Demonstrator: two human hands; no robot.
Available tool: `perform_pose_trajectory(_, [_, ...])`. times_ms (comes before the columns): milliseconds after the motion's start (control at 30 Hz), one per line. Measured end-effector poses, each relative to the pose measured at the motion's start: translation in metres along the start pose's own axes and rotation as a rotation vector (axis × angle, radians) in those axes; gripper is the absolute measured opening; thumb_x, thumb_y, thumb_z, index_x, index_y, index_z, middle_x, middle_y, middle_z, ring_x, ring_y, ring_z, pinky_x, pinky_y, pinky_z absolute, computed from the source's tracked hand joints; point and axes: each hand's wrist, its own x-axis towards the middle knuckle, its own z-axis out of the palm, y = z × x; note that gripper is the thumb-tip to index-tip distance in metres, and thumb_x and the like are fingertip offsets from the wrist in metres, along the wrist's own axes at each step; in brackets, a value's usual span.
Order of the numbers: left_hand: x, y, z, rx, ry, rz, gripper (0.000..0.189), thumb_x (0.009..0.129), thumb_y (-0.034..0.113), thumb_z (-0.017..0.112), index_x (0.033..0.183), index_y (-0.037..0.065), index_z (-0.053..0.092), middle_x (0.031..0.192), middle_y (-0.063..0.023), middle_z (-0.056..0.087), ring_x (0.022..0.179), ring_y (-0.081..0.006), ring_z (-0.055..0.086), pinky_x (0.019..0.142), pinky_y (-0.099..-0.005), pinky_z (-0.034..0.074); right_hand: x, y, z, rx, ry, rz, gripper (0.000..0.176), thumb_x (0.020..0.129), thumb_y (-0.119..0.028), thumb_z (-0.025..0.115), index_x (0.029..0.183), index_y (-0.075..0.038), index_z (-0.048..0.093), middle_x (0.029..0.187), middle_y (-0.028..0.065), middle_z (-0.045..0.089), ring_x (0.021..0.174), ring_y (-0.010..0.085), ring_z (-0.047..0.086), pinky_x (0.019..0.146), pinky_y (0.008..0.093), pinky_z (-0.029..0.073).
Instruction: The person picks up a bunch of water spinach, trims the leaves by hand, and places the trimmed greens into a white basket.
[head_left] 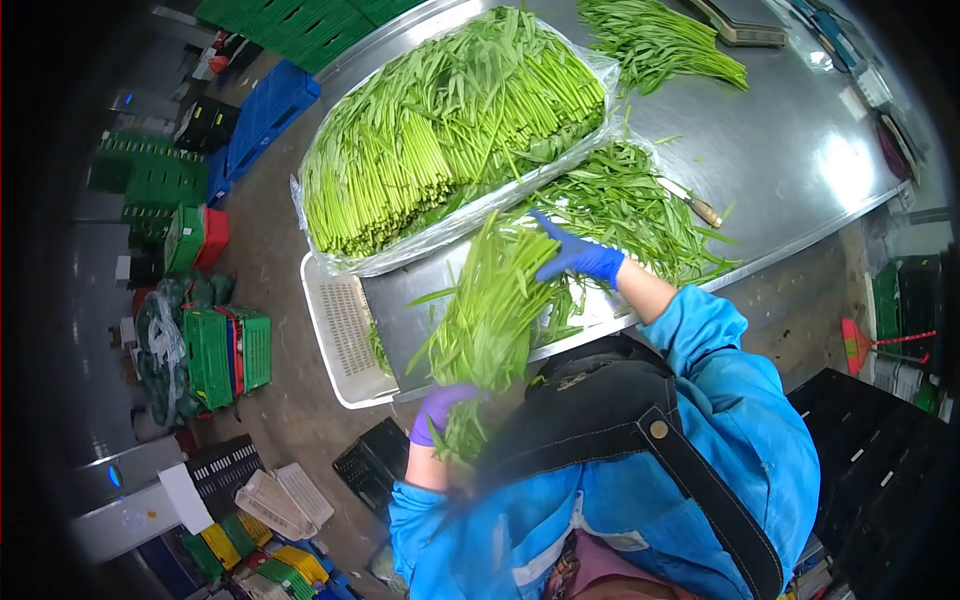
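Observation:
A loose bunch of long-leaved greens, looking like water spinach [485, 310], is held slantwise over the near edge of the metal table. My left hand [440, 412], in a purple-blue glove, is closed around its leafy lower end. At the stem end is my right hand [578, 256] in a blue glove, with fingers and thumb spread against the stalks. Beside the right hand lies a heap of loose greens [640, 215]. A knife [705, 212] with a wooden handle rests at the heap's right edge. Behind the bunch, neatly stacked greens [440, 150] fill a plastic-lined container.
A white perforated basket [345, 335] sits at the table's left end. Another bundle of greens [665, 45] lies at the back of the steel table [770, 130]. Green crates [210, 355], a blue pallet [270, 115] and a black crate [372, 460] stand on the floor.

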Motion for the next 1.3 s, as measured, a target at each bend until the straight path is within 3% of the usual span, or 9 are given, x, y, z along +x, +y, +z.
perform_pose_trajectory(133, [-0.005, 0.012, 0.008, 0.068, 0.082, 0.016, 0.058, 0.063, 0.003, 0.059, 0.12, -0.001, 0.045, 0.095, -0.0114, 0.059, 0.078, -0.0207, 0.059, 0.069, -0.0293, 0.049, 0.021, 0.066, -0.013, -0.283, 0.289, -0.35, 0.067, 0.071, -0.005, 0.067, 0.132, -0.007, 0.038, 0.112, 0.0139, 0.056, 0.102, 0.0188, 0.052, 0.087, 0.0302, 0.043])
perform_pose_trajectory(267, [-0.025, 0.034, 0.024, 0.216, 0.223, 0.187, 0.067, 0.061, 0.001, 0.061, 0.125, 0.0, 0.04, 0.106, -0.0102, 0.057, 0.089, -0.0185, 0.057, 0.077, -0.0298, 0.047, 0.012, 0.064, -0.082, 0.034, 0.734, -0.018, 0.053, 0.075, -0.004, 0.062, 0.125, -0.001, 0.044, 0.079, 0.0092, 0.063, 0.061, 0.0157, 0.06, 0.063, 0.028, 0.05])
perform_pose_trajectory(400, [-0.025, 0.035, 0.015, 0.531, 0.382, 0.191, 0.052, 0.061, 0.0, 0.062, 0.112, -0.001, 0.052, 0.097, -0.0078, 0.061, 0.083, -0.0161, 0.059, 0.074, -0.0283, 0.047, -0.018, 0.016, -0.069, -0.302, 0.446, 0.275, 0.083, 0.073, -0.015, 0.067, 0.14, -0.013, 0.018, 0.084, 0.0134, 0.064, 0.073, 0.0214, 0.063, 0.067, 0.0322, 0.05])
perform_pose_trajectory(467, [-0.023, 0.037, 0.017, 0.611, 0.425, 0.182, 0.041, 0.062, 0.0, 0.061, 0.102, -0.003, 0.058, 0.09, -0.0065, 0.063, 0.077, -0.0162, 0.06, 0.071, -0.0283, 0.047, -0.026, -0.006, -0.047, -1.161, 0.3, 0.429, 0.089, 0.072, -0.026, 0.069, 0.141, -0.02, 0.013, 0.09, 0.016, 0.064, 0.082, 0.0266, 0.063, 0.074, 0.0356, 0.049])
perform_pose_trajectory(667, [-0.016, 0.043, 0.021, 0.905, 0.572, 0.366, 0.043, 0.058, 0.008, 0.067, 0.099, -0.002, 0.06, 0.087, -0.016, 0.064, 0.078, -0.0283, 0.062, 0.071, -0.0353, 0.048, -0.026, 0.004, 0.015, -0.546, 0.088, 0.016, 0.04, 0.069, -0.028, 0.075, 0.1, -0.006, 0.062, 0.084, 0.0056, 0.062, 0.076, 0.0104, 0.058, 0.068, 0.0251, 0.048])
perform_pose_trajectory(867, [-0.011, 0.042, 0.028, 1.016, 0.573, 0.442, 0.038, 0.062, -0.002, 0.061, 0.1, -0.003, 0.06, 0.086, -0.0103, 0.066, 0.076, -0.0151, 0.062, 0.072, -0.0287, 0.048, -0.025, -0.022, 0.076, -0.478, 0.329, -0.29, 0.08, 0.061, -0.032, 0.08, 0.127, -0.011, 0.042, 0.109, 0.0087, 0.052, 0.068, 0.0133, 0.054, 0.068, 0.0265, 0.049])
perform_pose_trajectory(933, [-0.009, 0.042, 0.033, 0.942, 0.562, 0.42, 0.051, 0.054, 0.011, 0.07, 0.102, -0.001, 0.058, 0.089, -0.0199, 0.063, 0.083, -0.0342, 0.061, 0.073, -0.0378, 0.047, -0.025, -0.026, 0.092, -0.658, 0.266, -0.389, 0.098, 0.057, -0.03, 0.082, 0.136, -0.014, 0.027, 0.122, 0.0113, 0.043, 0.073, 0.0184, 0.057, 0.068, 0.0289, 0.049])
perform_pose_trajectory(1100, [-0.014, 0.047, 0.038, 0.997, 0.531, 0.416, 0.055, 0.053, 0.011, 0.069, 0.106, -0.001, 0.057, 0.089, -0.0211, 0.063, 0.085, -0.0346, 0.061, 0.075, -0.0375, 0.048, -0.002, 0.012, 0.078, -0.673, 0.413, -0.589, 0.01, 0.074, -0.011, 0.066, 0.082, -0.005, 0.064, 0.076, 0.0098, 0.062, 0.073, 0.026, 0.061, 0.067, 0.0314, 0.049])
perform_pose_trajectory(1300, [-0.017, 0.048, 0.036, 0.992, 0.562, 0.333, 0.054, 0.054, 0.012, 0.068, 0.104, -0.002, 0.058, 0.087, -0.022, 0.063, 0.083, -0.0355, 0.061, 0.073, -0.0379, 0.047, -0.003, 0.014, 0.036, -0.626, 0.45, -0.512, 0.01, 0.072, -0.009, 0.066, 0.081, -0.006, 0.063, 0.077, 0.009, 0.06, 0.069, 0.024, 0.059, 0.063, 0.0305, 0.048])
